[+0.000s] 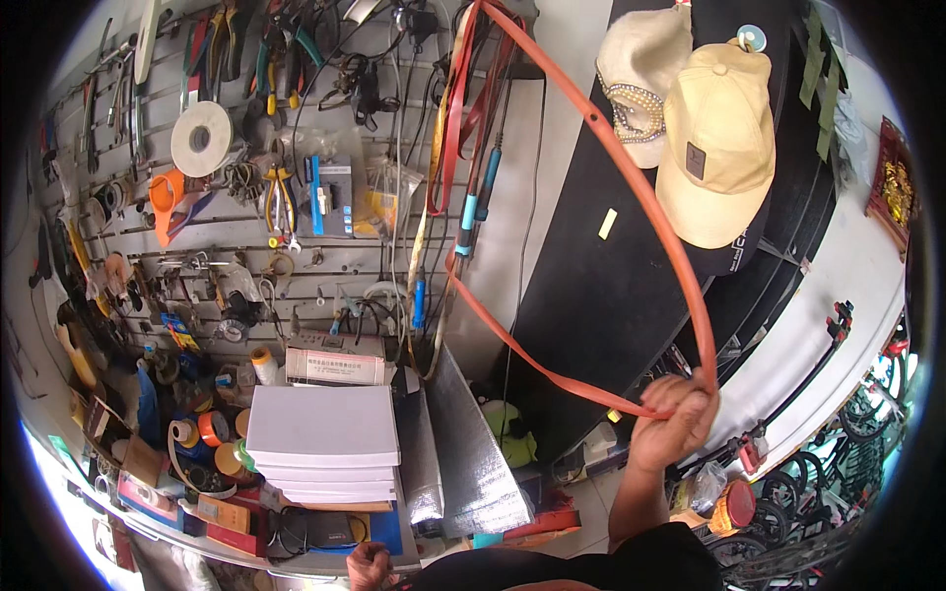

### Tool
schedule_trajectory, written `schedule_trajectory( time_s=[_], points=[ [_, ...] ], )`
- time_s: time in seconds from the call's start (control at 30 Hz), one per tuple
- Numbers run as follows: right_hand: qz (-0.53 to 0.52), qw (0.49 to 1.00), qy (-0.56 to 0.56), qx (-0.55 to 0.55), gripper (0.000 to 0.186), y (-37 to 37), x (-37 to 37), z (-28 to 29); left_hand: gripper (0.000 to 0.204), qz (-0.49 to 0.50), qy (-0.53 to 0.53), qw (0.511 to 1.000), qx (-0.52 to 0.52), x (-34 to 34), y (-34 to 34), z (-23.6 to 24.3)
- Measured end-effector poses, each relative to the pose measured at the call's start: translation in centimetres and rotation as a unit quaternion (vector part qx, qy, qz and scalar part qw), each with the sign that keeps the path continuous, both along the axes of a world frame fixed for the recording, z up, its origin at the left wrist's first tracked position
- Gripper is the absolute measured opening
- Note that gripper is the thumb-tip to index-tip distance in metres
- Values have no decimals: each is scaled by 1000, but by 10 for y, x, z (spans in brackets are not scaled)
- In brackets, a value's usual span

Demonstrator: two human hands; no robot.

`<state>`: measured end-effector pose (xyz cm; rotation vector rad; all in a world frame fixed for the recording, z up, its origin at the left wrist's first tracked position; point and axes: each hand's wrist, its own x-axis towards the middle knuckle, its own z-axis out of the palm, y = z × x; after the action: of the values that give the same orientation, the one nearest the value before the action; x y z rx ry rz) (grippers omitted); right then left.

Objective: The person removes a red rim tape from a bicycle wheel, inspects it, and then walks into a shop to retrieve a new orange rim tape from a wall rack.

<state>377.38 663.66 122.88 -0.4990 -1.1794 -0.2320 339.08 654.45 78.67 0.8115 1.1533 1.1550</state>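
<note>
My right hand is raised at the right, its fingers closed round a long orange-red rubber strip. The strip is flat and has a small hole in its upper part. It arches up to the top of the wall, while a thinner length of it runs from my hand back to the hanging tools. Low at the centre, my left hand is curled closed beside the table's edge; whatever may be in it is hidden. Close above it lies a stack of white boxes.
Pliers, a white tape roll and other tools hang on the slatted wall. A beige cap hangs on a black panel. Silver foil-faced board leans beside the boxes. Several bicycles stand at the right.
</note>
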Motion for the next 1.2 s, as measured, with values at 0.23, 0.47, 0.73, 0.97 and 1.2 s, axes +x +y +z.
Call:
schedule_trajectory(
  time_s=[0.23,0.47,0.73,0.97,1.2],
  points=[
    [-87,994,-39,61,32,-23,-6,28,16,-13,24,998,53,3,4,26],
    [26,857,-435,-276,19,1,-40,39,17,7,-13,1000,8,-7,-3,8],
    [-93,716,-482,-496,47,115,-39,78,16,-14,-50,997,54,1,4,-16],
    [-24,912,-247,-326,31,261,-97,224,14,14,-4,999,33,2,3,12],
    [-277,880,-222,-314,38,305,-124,303,28,25,-219,975,30,-4,-3,-10]
  ],
)
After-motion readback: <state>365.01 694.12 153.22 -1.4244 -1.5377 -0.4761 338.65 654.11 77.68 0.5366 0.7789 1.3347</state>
